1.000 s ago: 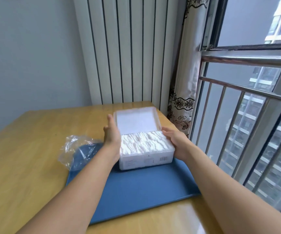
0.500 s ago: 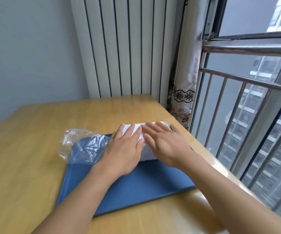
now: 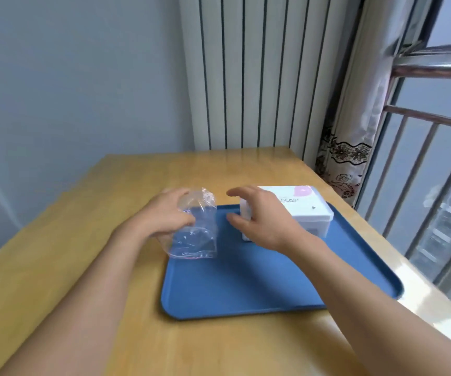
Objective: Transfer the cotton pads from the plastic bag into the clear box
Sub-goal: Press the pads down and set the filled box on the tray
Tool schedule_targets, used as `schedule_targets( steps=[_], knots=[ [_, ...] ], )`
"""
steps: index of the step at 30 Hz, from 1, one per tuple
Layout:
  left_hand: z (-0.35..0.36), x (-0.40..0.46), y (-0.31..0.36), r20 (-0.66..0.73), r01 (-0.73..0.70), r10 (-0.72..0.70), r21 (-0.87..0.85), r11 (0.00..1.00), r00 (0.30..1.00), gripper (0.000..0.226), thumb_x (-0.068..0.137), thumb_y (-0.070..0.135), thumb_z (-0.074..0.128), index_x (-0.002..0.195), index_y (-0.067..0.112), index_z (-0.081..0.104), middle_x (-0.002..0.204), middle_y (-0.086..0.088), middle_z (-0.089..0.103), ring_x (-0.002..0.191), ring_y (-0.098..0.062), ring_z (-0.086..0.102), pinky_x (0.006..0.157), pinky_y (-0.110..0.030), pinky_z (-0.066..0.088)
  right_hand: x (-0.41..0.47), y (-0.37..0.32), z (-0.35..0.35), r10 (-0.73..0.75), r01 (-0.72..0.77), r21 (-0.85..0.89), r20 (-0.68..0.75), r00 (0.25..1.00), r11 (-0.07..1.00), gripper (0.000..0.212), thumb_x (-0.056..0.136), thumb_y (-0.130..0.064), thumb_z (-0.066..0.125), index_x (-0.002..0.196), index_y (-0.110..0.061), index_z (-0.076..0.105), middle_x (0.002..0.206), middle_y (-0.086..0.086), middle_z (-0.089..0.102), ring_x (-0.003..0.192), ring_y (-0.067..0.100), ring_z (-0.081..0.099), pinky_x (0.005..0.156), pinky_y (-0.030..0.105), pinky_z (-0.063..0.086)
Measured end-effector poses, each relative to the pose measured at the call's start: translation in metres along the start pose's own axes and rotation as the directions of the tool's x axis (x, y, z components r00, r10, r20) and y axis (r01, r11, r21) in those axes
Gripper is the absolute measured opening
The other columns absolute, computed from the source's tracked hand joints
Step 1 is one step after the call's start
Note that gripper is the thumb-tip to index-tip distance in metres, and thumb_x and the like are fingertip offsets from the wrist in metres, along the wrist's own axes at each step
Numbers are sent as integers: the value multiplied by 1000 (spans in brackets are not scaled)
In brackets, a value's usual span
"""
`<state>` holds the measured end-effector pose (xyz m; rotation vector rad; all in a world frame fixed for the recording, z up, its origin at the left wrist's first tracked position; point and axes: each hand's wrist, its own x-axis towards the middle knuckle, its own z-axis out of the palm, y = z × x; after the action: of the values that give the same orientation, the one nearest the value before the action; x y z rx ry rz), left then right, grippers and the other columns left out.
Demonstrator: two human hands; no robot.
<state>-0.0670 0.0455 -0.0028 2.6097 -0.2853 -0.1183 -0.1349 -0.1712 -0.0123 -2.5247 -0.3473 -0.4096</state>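
Observation:
The clear box (image 3: 304,210) stands with its lid down on the far right part of the blue tray (image 3: 246,283); white cotton pads show through its wall. My left hand (image 3: 164,215) grips the empty, crumpled clear plastic bag (image 3: 196,234) at the tray's far left corner. My right hand (image 3: 262,215) hovers in front of the box's left end, fingers spread and relaxed, holding nothing.
The tray lies on a wooden table (image 3: 83,267). A striped white radiator (image 3: 259,71) stands behind the table. On the right are a patterned curtain (image 3: 346,158) and a window with metal bars (image 3: 422,172).
The box lid came down and both hands pressed on it. Now both hands are off the lid; my left hand has taken hold of the plastic bag and my right hand hovers by the box.

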Motion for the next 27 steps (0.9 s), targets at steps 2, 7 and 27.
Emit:
schedule_targets(
  steps=[2,7,27],
  knots=[
    [20,2,-15,-135,-69,56,-95,993,989,38,83,15,73,115,32,64,122,0,66,113,-23,62,90,-25,44,6,-9,6,-20,27,-80,87,996,996,59,92,-30,65,147,-15,48,146,1,54,133,21,50,106,32,43],
    [23,-20,22,-625,-338,-24,-454,824,780,14,89,15,69,94,28,70,87,10,70,80,-22,72,67,-37,60,1,-28,-9,162,-152,368,2,987,917,76,85,-48,75,149,-19,44,142,-1,56,119,20,63,100,41,53],
    [296,-140,337,505,-945,800,141,295,325,33,95,54,48,120,35,60,125,3,64,117,-27,58,96,-43,44,-503,291,73,965,-413,873,228,-128,-261,8,90,0,63,90,-6,67,96,21,66,70,26,63,71,36,54]
  ],
)
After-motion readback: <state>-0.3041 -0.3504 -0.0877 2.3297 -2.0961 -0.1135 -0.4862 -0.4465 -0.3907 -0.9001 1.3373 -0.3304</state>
